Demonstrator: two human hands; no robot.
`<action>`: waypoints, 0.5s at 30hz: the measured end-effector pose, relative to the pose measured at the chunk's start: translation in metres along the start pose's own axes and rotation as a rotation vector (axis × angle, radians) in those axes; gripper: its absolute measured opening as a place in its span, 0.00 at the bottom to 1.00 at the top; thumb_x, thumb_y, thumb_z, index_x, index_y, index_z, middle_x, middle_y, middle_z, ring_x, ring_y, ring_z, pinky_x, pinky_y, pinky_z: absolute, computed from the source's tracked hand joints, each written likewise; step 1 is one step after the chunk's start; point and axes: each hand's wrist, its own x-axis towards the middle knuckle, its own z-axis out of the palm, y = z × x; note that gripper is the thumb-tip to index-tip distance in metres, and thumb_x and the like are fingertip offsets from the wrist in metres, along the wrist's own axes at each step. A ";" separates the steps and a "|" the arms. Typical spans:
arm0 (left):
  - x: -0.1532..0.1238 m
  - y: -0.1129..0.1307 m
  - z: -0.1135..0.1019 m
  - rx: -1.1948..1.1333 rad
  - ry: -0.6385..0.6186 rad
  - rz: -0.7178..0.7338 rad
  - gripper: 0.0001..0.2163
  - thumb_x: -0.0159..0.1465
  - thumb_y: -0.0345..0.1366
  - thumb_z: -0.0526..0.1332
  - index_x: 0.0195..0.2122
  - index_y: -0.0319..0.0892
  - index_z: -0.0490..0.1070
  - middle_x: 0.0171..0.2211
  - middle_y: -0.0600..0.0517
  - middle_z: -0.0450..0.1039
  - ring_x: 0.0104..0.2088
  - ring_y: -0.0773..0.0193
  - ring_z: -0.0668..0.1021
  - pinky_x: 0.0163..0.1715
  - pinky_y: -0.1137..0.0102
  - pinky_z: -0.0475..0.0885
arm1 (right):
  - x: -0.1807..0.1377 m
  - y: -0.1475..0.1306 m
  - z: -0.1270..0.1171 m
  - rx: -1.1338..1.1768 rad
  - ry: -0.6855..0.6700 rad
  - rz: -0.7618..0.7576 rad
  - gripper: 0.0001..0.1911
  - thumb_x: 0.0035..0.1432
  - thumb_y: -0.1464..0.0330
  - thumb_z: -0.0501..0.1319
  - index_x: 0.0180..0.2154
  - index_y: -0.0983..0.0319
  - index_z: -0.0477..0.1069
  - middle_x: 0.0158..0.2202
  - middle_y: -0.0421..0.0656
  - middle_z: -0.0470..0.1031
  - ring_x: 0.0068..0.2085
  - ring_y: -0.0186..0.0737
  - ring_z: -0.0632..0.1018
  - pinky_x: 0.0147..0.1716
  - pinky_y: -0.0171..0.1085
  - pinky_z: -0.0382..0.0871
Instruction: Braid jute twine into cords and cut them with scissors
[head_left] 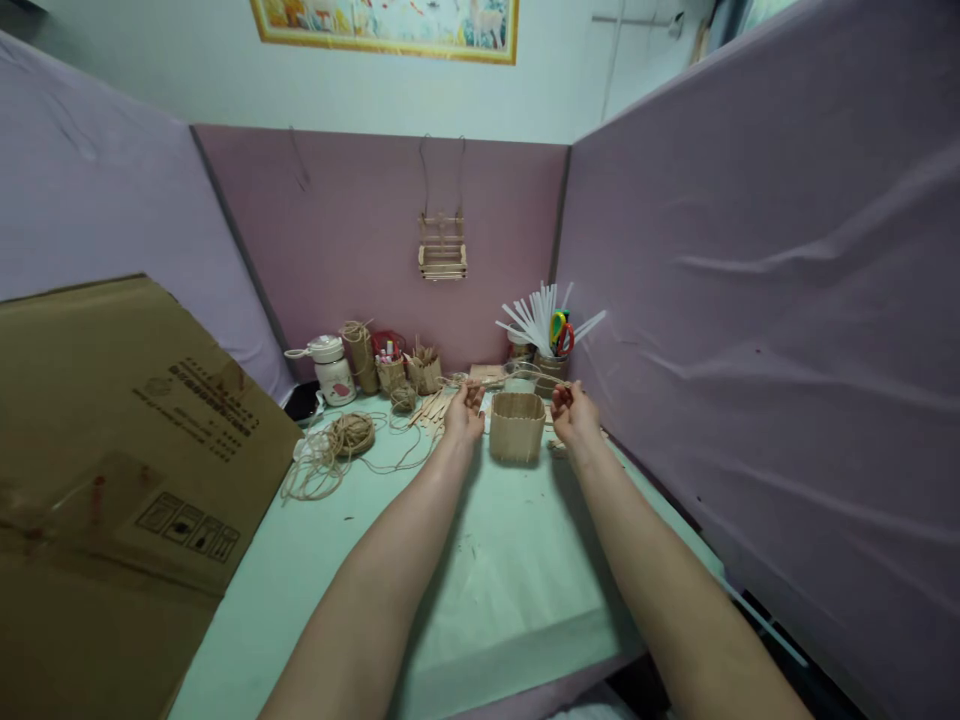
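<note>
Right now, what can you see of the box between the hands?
The box is tan, open-topped and squarish with rounded corners, its walls ribbed with upright strips that look like wood. It stands upright on the green table, between the left hand and right hand, neither visibly touching it.

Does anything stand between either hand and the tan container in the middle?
Nothing visible seems to block the left hand or right hand from the container. A strand of twine between the hands shows above its rim; whether over or behind is unclear.
</note>
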 end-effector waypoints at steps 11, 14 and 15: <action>-0.030 0.001 -0.019 -0.059 -0.014 0.085 0.03 0.61 0.33 0.57 0.32 0.40 0.69 0.31 0.54 0.75 0.28 0.71 0.75 0.33 0.74 0.67 | -0.037 0.037 0.005 0.007 0.037 0.030 0.11 0.57 0.61 0.58 0.28 0.58 0.61 0.19 0.33 0.69 0.19 0.28 0.70 0.20 0.29 0.67; -0.050 0.015 -0.038 -0.034 0.046 0.133 0.04 0.60 0.34 0.59 0.34 0.41 0.70 0.33 0.53 0.75 0.30 0.71 0.75 0.34 0.74 0.66 | -0.058 0.047 0.006 0.007 -0.007 0.118 0.10 0.57 0.62 0.59 0.28 0.59 0.63 0.20 0.33 0.70 0.18 0.25 0.69 0.19 0.27 0.65; -0.054 0.020 -0.044 -0.026 0.070 0.130 0.04 0.60 0.34 0.59 0.34 0.41 0.70 0.33 0.54 0.74 0.31 0.71 0.75 0.34 0.74 0.66 | -0.063 0.050 0.006 0.011 -0.016 0.151 0.09 0.57 0.63 0.59 0.28 0.59 0.63 0.20 0.32 0.70 0.18 0.25 0.69 0.19 0.26 0.65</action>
